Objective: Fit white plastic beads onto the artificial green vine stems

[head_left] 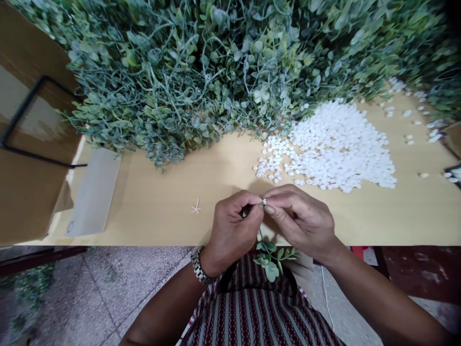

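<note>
My left hand [232, 230] and my right hand [300, 218] meet over the near edge of a pale wooden table [154, 192]. The left pinches the top of a green leafy sprig [272, 257] whose leaves hang below the hands over my lap. The right pinches a small white cap [264, 202] against the tip of that stem. A steel watch sits on my left wrist. A heap of white plastic caps [338, 146] lies just beyond my right hand.
A large pile of artificial green sprigs [201, 72] covers the back of the table. A cardboard box [29, 144] with a black frame stands at the left. One small white cross-shaped piece [196, 207] lies left of my hands. Loose caps scatter far right.
</note>
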The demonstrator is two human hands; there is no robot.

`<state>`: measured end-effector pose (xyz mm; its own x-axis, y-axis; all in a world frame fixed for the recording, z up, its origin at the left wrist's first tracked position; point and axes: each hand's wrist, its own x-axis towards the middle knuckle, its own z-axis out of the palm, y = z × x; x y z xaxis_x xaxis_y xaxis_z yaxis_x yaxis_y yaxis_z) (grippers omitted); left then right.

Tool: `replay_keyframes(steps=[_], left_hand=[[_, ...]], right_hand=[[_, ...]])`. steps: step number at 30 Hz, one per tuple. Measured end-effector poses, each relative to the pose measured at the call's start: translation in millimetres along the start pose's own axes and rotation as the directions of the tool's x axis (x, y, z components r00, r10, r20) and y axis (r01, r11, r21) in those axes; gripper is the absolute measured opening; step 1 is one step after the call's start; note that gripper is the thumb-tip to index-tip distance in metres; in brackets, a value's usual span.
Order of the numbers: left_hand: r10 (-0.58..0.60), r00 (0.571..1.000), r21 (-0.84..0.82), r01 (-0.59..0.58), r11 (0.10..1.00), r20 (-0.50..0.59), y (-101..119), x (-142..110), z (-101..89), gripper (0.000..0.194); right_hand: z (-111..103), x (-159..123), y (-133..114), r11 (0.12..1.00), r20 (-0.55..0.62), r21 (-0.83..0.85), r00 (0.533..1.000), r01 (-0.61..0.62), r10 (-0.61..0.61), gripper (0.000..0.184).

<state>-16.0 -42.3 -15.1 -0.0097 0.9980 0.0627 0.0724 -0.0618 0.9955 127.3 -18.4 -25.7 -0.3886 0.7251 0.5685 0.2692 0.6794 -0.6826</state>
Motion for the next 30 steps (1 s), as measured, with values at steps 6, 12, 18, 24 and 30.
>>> replay_keyframes(steps=[6,12,18,24,30], left_hand=[[-0.096,0.978,-0.104,0.078,0.992,-0.187,1.1,2.8,-3.3,0.005],[-0.019,0.968,-0.014,0.016,1.000,-0.251,-4.0,4.0,-3.7,0.010],[0.630,0.768,0.685,-0.522,0.508,0.118,4.8,-5.1,-7.1,0.026],[0.252,0.839,0.676,-0.540,0.501,0.483,10.8,0.4,-2.5,0.013],[0.215,0.896,0.596,-0.422,0.684,0.388,5.0,5.0,-4.0,0.008]], right_hand=[[-28.9,-0.1,-6.3,0.987,0.036,0.128,0.995,-0.101,0.097,0.025],[-38.0,-5.9,-12.8,0.976,0.312,-0.213,0.944,-0.039,0.106,0.030],[-29.9,-12.5,-8.1,0.964,0.228,-0.244,0.960,-0.103,0.160,0.016],[-29.7,-17.5,-4.2,0.967,0.121,-0.228,0.982,-0.113,0.144,0.021],[-27.2,-25.6,-1.9,0.979,0.032,-0.142,0.988,-0.145,0.151,0.020]])
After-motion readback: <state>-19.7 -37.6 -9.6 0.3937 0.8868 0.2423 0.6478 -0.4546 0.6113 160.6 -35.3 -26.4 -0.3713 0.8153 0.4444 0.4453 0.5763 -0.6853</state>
